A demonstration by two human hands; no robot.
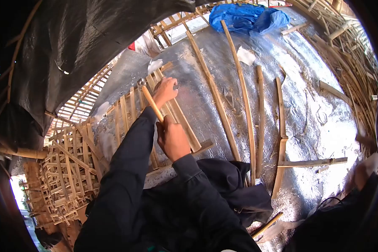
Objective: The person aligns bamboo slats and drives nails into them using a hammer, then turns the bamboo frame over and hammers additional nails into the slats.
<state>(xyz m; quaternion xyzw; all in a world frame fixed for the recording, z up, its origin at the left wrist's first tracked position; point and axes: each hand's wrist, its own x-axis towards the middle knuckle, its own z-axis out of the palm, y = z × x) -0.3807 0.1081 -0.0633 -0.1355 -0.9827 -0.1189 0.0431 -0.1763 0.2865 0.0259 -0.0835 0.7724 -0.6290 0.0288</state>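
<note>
My right hand is wrapped round the wooden handle of a hammer, whose metal head points up and left, beside my left forearm. Farther forward, my left hand rests at the upper end of a bamboo slat, its fingers bent; what the fingertips pinch, if anything, is too small to make out. The slat belongs to a frame of parallel bamboo strips in front of me. A crosspiece lies under the slat's near end.
Long bamboo strips lie on the silvery sheet to the right. A blue tarp is at the back. Woven bamboo lattice stands at left, black sheeting above it. Another person's dark sleeve shows lower right.
</note>
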